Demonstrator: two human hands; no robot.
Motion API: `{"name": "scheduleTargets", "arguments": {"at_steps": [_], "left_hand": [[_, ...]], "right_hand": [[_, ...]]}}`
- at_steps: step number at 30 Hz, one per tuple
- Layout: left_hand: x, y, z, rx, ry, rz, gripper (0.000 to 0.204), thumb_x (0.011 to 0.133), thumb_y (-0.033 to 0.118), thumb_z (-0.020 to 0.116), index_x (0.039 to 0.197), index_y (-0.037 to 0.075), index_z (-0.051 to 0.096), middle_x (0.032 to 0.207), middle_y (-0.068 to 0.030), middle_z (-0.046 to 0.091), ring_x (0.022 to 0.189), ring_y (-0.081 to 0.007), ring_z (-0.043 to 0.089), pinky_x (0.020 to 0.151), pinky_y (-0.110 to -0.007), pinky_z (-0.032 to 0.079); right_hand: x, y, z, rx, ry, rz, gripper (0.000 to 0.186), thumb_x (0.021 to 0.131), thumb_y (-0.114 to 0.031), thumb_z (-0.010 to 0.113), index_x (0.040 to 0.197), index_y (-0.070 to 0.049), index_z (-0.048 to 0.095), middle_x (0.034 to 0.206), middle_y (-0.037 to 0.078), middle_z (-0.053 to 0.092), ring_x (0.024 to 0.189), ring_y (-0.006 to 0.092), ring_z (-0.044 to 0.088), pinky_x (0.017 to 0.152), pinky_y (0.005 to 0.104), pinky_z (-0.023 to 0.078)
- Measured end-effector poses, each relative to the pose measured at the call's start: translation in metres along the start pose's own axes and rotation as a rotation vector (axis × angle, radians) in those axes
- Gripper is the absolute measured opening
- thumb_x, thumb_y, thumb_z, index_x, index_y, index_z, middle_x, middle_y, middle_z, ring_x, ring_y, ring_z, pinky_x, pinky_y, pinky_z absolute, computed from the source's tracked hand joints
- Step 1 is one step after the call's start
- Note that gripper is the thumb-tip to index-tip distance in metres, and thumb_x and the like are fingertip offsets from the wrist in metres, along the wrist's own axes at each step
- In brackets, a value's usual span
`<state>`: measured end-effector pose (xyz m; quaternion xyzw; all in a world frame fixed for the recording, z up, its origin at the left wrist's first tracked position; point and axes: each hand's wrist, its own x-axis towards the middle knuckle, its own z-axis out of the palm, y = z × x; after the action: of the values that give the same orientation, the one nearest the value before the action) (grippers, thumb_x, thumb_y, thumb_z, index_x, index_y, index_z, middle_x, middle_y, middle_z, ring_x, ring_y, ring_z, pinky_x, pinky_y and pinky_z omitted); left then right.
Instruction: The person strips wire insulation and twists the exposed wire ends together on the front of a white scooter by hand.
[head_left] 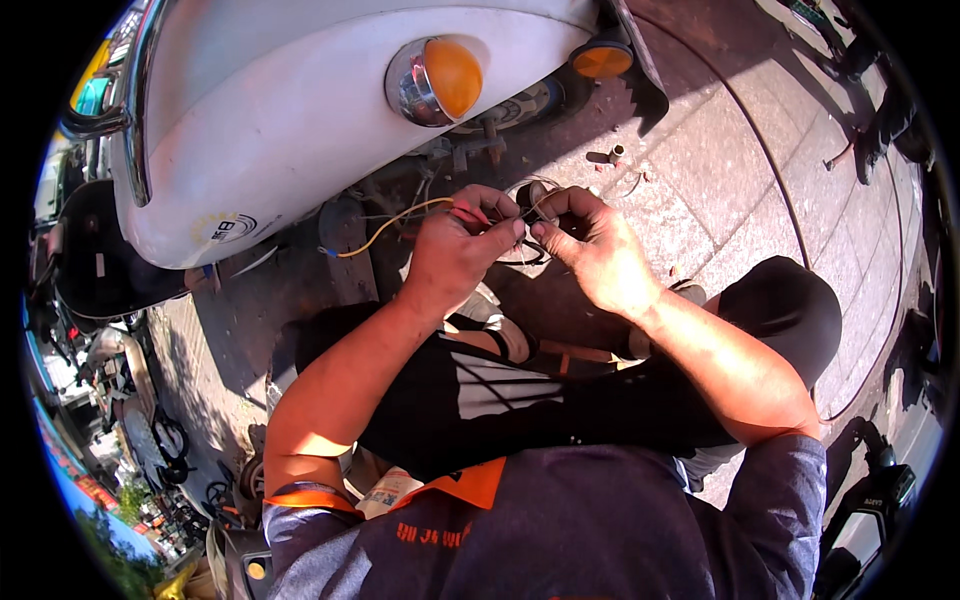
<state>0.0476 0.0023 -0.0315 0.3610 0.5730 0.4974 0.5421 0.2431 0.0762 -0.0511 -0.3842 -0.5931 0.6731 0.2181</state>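
In front of my knees, both hands are raised close together with their fingertips nearly meeting. My left hand (452,245) pinches thin wires between thumb and forefinger. From it a yellow wire (392,222) runs out to the left, ending in a small blue tip, and a bit of red wire (469,212) shows at the fingers. My right hand (600,255) is also closed in a pinch, on a thin wire (541,206). The fingers hide where the wire ends meet. Above the hands stands a white scooter body (300,110) with an orange turn signal (453,80).
An orange round reflector (602,62) sits beside the scooter's dark mudguard (640,75). A small metal socket-like piece (616,153) lies on the paving (720,200). A long dark cable (765,150) curves across the ground at right. Parked bikes (140,410) stand at far left.
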Motion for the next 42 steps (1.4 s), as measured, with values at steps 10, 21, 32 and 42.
{"name": "scheduleTargets", "arguments": {"at_steps": [10,21,32,42], "left_hand": [[0.001,0.009,0.001,0.619,0.117,0.314,0.009,0.085,0.002,0.075,0.091,0.001,0.068,0.088,-0.0068,0.069,0.079,-0.0182,0.068,0.071,-0.033,0.054],[-0.004,0.025,-0.006,0.404,-0.064,-0.032,0.016,0.086,0.008,0.076,0.099,-0.001,0.074,0.078,-0.0023,0.068,0.073,-0.0104,0.063,0.067,-0.03,0.052],[0.001,0.025,-0.015,0.184,-0.218,-0.176,0.025,0.091,0.013,0.075,0.112,-0.001,0.073,0.089,0.0,0.071,0.076,-0.0061,0.059,0.067,-0.023,0.045],[0.002,0.019,-0.019,0.12,-0.288,-0.166,0.038,0.091,0.017,0.074,0.126,0.003,0.072,0.091,0.0087,0.065,0.073,-0.0022,0.047,0.064,-0.022,0.037]], "right_hand": [[-0.006,-0.01,-0.001,-0.141,0.042,-0.037,0.033,0.102,-0.032,0.075,0.104,0.0,0.071,0.082,0.005,0.067,0.076,0.0101,0.057,0.071,0.0314,0.051],[-0.005,-0.022,-0.031,-0.122,-0.258,-0.219,0.03,0.097,-0.025,0.08,0.12,-0.007,0.075,0.098,0.004,0.064,0.089,0.0154,0.06,0.086,0.0311,0.05],[-0.011,-0.024,-0.028,-0.208,-0.347,-0.191,0.042,0.103,-0.019,0.072,0.141,-0.007,0.057,0.124,0.011,0.071,0.117,0.0231,0.065,0.104,0.039,0.051],[0.002,-0.007,-0.024,0.252,-0.373,0.11,0.04,0.106,-0.027,0.071,0.138,-0.004,0.062,0.11,-0.002,0.064,0.1,0.007,0.056,0.09,0.0253,0.049]]}}
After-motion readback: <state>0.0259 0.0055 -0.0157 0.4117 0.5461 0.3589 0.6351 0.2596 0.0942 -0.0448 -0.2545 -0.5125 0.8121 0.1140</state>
